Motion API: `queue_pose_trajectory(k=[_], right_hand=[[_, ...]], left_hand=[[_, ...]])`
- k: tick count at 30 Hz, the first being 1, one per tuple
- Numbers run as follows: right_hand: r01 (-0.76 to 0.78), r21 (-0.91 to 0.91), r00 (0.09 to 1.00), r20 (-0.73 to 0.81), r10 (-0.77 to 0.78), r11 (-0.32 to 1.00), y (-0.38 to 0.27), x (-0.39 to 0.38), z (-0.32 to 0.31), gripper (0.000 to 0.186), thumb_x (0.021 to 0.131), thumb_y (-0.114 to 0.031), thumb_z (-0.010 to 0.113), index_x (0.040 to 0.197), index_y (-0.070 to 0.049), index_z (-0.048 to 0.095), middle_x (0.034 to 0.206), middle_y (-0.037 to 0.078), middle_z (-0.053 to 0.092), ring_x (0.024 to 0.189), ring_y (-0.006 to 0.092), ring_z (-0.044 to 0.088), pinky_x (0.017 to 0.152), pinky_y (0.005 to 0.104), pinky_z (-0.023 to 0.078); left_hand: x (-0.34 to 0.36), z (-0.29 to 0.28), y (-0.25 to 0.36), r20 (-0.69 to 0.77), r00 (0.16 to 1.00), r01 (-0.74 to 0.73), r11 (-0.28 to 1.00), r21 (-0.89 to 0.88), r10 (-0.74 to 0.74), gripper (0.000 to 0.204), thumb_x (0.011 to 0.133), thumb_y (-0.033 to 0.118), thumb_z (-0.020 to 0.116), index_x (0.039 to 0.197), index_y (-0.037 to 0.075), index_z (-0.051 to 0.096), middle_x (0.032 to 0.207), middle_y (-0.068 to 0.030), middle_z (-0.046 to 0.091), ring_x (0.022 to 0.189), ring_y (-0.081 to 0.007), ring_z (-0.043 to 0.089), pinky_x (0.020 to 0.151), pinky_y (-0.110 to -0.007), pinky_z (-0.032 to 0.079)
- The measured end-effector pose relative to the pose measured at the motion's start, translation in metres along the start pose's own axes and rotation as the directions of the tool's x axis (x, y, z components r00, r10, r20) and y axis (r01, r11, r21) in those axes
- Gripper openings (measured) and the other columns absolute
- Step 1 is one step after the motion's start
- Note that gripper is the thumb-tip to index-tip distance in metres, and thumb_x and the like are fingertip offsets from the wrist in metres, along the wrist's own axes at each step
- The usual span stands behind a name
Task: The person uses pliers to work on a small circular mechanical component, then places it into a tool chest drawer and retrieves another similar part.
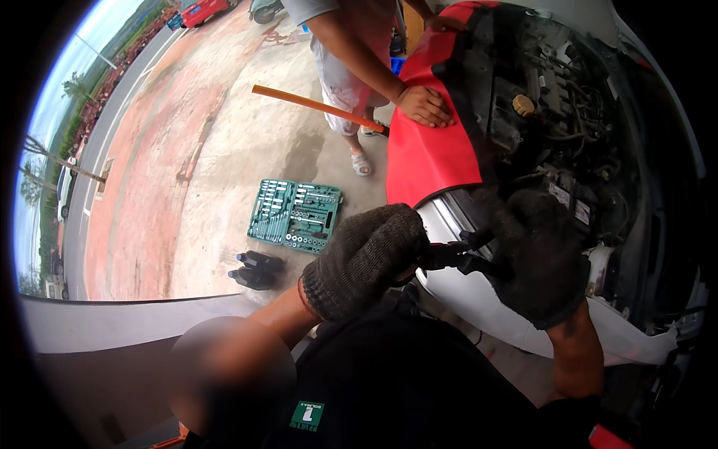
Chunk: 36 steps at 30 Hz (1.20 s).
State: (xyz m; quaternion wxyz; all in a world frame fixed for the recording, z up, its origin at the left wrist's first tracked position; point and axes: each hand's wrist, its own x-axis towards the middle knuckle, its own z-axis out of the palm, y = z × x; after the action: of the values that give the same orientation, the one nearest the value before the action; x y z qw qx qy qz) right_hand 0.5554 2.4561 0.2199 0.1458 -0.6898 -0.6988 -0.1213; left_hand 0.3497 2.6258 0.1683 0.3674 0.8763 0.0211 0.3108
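Dark tool: we see the black, narrow-ended piece (445, 257) between our two hands, above the near corner of the car's pale front fender (479, 314); its exact kind is too dark to tell.
Left glove: our left hand (366, 258), in a dark knitted glove, curls its fingers around the near end of that piece, pinching it.
Right glove: our right hand (542, 258) is at the other end, along the near edge of the open engine bay (576, 135); dark on dark, its fingers do not show whether they are spread or pressed together.
Engine bay: we make out a yellow cap (523, 105) toward its far edge, beyond our right hand.
Red cover: a red sheet (430, 165) drapes over the car's front edge, and a co-worker's bare hand (426, 106) lies flat on it.
Orange pole: it (314, 107) slants across the co-worker's legs, one end by the cover's edge.
Toolbox: a green case (338, 200) of sockets and wrenches lies open on the concrete floor (224, 150).
Bottles: two dark bottles (262, 261) sit near the case's closest left corner; we cannot tell whether they stand or lie.
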Motion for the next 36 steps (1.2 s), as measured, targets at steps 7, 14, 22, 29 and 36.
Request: queue_pose_trajectory(k=[7, 14, 22, 29, 36], right_hand=[[-0.036, 0.003, 0.994, -0.103, 0.036, 0.999, -0.005, -0.024, 0.024, 0.074, 0.072, -0.04, 0.086, 0.136, -0.012, 0.062, 0.109, 0.013, 0.054, 0.097, 0.0317, 0.058, 0.077, 0.044, 0.051], [-0.081, 0.077, 0.985, -0.146, 0.091, 0.994, -0.013, -0.032, 0.026, 0.081, 0.072, -0.044, 0.084, 0.142, -0.012, 0.059, 0.111, 0.014, 0.054, 0.099, 0.0303, 0.057, 0.08, 0.0437, 0.051], [-0.126, 0.019, 0.988, -0.087, 0.127, 0.992, -0.013, -0.028, 0.003, 0.075, 0.073, -0.018, 0.082, 0.143, -0.008, 0.057, 0.108, 0.012, 0.055, 0.101, 0.028, 0.056, 0.082, 0.0431, 0.049], [-0.061, 0.246, 0.988, -0.122, 0.093, 0.967, -0.002, -0.047, 0.036, 0.074, 0.072, -0.041, 0.087, 0.133, -0.011, 0.057, 0.107, 0.015, 0.056, 0.092, 0.0313, 0.06, 0.071, 0.0443, 0.052], [-0.071, 0.316, 0.972, -0.192, 0.137, 0.946, -0.01, -0.058, 0.082, 0.067, 0.07, -0.035, 0.088, 0.124, -0.009, 0.058, 0.097, 0.012, 0.057, 0.081, 0.0293, 0.06, 0.065, 0.0426, 0.05]], left_hand=[[0.004, -0.002, 0.013, -0.02, 0.998, 0.064, 0.982, 0.176, -0.062, 0.029, 0.08, 0.003, 0.073, 0.106, -0.001, 0.062, 0.097, -0.016, 0.067, 0.085, -0.0345, 0.069, 0.075, -0.04, 0.058], [-0.003, -0.002, 0.019, 0.101, 0.956, 0.288, 0.944, -0.159, -0.275, 0.031, 0.08, 0.002, 0.073, 0.108, -0.001, 0.062, 0.094, -0.0157, 0.066, 0.085, -0.0333, 0.069, 0.074, -0.041, 0.058], [-0.002, 0.004, 0.031, 0.039, 0.999, 0.02, 0.983, 0.181, -0.028, 0.043, 0.076, 0.001, 0.077, 0.116, -0.003, 0.061, 0.098, -0.0186, 0.068, 0.088, -0.0374, 0.068, 0.076, -0.048, 0.058], [-0.003, 0.013, 0.037, -0.058, 0.997, -0.027, 0.958, 0.285, 0.045, 0.052, 0.072, 0.0, 0.078, 0.121, -0.002, 0.058, 0.1, -0.0193, 0.067, 0.089, -0.0397, 0.067, 0.074, -0.05, 0.056], [-0.013, 0.042, 0.03, -0.183, 0.982, 0.115, 0.918, 0.379, -0.048, 0.032, 0.072, 0.0, 0.072, 0.101, 0.001, 0.059, 0.088, -0.0164, 0.062, 0.079, -0.0383, 0.063, 0.064, -0.045, 0.052]])
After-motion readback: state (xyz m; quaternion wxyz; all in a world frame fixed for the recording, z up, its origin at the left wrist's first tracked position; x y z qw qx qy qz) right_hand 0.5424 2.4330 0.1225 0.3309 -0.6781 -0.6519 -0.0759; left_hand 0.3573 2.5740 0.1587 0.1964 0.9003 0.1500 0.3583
